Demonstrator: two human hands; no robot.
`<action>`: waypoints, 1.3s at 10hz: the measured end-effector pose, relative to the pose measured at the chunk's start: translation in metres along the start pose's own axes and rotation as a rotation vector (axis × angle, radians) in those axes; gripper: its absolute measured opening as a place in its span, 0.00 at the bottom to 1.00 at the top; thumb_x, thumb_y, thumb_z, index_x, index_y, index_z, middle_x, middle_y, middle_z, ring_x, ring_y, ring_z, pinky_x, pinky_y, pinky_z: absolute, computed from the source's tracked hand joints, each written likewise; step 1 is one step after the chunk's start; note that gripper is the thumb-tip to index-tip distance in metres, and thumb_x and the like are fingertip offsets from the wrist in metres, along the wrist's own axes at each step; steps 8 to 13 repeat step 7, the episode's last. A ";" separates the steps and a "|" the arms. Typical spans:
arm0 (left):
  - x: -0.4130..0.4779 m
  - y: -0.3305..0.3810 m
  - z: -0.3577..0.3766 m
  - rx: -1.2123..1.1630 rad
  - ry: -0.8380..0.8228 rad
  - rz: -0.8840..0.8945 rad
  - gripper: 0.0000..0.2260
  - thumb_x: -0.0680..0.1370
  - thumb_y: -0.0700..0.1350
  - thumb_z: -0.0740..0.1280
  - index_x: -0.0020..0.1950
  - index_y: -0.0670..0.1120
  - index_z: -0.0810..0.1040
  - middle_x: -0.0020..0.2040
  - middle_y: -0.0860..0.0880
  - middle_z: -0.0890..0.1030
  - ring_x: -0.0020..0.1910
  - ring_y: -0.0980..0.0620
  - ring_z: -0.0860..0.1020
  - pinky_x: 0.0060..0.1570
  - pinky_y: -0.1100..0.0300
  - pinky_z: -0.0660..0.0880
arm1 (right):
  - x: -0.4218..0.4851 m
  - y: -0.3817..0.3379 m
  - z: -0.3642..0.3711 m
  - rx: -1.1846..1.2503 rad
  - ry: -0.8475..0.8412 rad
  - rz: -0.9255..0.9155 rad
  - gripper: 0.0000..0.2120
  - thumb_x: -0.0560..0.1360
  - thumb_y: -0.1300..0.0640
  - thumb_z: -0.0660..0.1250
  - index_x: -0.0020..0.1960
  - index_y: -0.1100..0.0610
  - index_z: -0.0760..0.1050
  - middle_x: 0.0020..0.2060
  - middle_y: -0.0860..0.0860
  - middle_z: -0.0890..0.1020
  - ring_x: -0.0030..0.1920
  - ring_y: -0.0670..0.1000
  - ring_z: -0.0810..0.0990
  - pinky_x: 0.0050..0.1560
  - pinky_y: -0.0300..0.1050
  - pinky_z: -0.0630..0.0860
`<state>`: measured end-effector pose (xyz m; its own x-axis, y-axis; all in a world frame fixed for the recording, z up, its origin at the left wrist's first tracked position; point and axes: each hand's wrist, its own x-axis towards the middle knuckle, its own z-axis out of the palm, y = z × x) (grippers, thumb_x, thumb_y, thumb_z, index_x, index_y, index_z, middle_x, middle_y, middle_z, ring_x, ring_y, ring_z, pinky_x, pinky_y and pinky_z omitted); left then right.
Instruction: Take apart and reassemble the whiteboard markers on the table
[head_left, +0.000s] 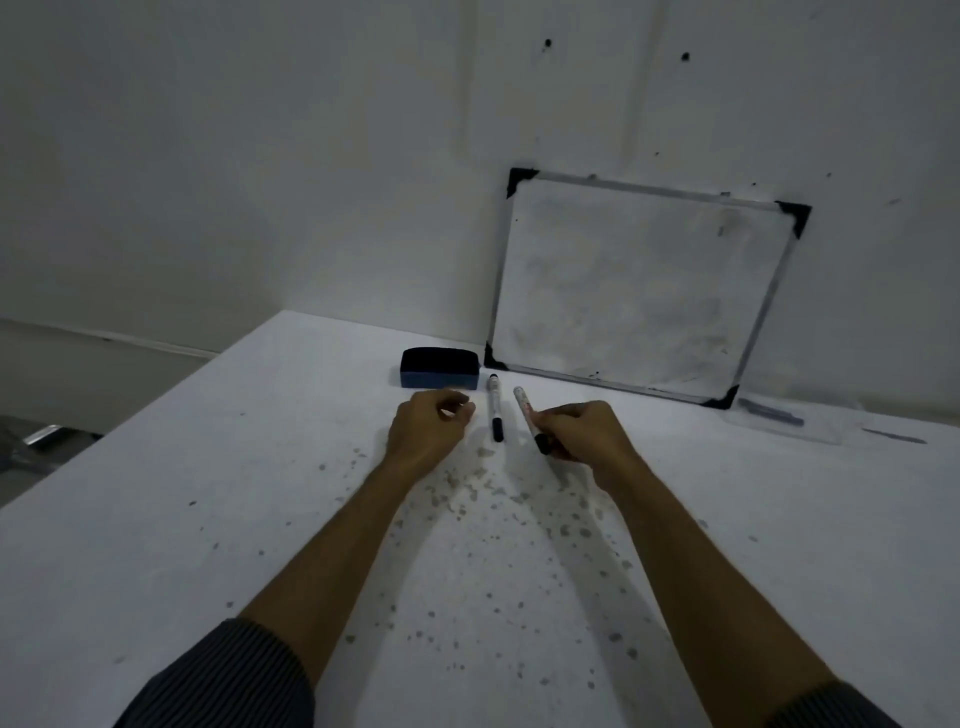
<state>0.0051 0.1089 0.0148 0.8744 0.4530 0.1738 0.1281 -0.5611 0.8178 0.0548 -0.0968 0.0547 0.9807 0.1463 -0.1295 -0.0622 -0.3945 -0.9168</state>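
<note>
Left hand (428, 431) hangs loosely curled and empty just left of the capped marker (495, 408) lying flat on the table (260, 519), while the right hand (579, 434) pinches the second marker (523, 408) near its dark cap, probably lining it up for pulling apart.

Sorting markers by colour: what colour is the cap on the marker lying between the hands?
Black cap, seen in the head view.

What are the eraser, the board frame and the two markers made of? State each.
Eraser: seemingly dark felt on a blue foam or plastic base.
Whiteboard frame: thin silvery metal, probably aluminium, with black plastic corners.
Markers, lying and in the right hand: likely smooth white plastic barrels with black caps.
</note>
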 end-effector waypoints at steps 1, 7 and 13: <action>0.011 0.002 0.012 -0.004 -0.030 0.021 0.16 0.78 0.57 0.72 0.61 0.50 0.86 0.58 0.50 0.87 0.55 0.51 0.84 0.59 0.52 0.81 | 0.030 -0.006 0.021 -0.150 0.030 0.033 0.13 0.71 0.51 0.77 0.36 0.61 0.87 0.31 0.56 0.87 0.39 0.58 0.88 0.48 0.50 0.86; 0.018 0.011 0.030 -0.116 0.038 0.051 0.13 0.78 0.50 0.73 0.61 0.48 0.86 0.57 0.50 0.87 0.56 0.51 0.84 0.61 0.53 0.80 | 0.039 0.000 0.034 -0.158 0.060 -0.006 0.14 0.76 0.49 0.72 0.45 0.59 0.87 0.36 0.55 0.88 0.37 0.53 0.85 0.43 0.50 0.83; 0.018 0.011 0.030 -0.116 0.038 0.051 0.13 0.78 0.50 0.73 0.61 0.48 0.86 0.57 0.50 0.87 0.56 0.51 0.84 0.61 0.53 0.80 | 0.039 0.000 0.034 -0.158 0.060 -0.006 0.14 0.76 0.49 0.72 0.45 0.59 0.87 0.36 0.55 0.88 0.37 0.53 0.85 0.43 0.50 0.83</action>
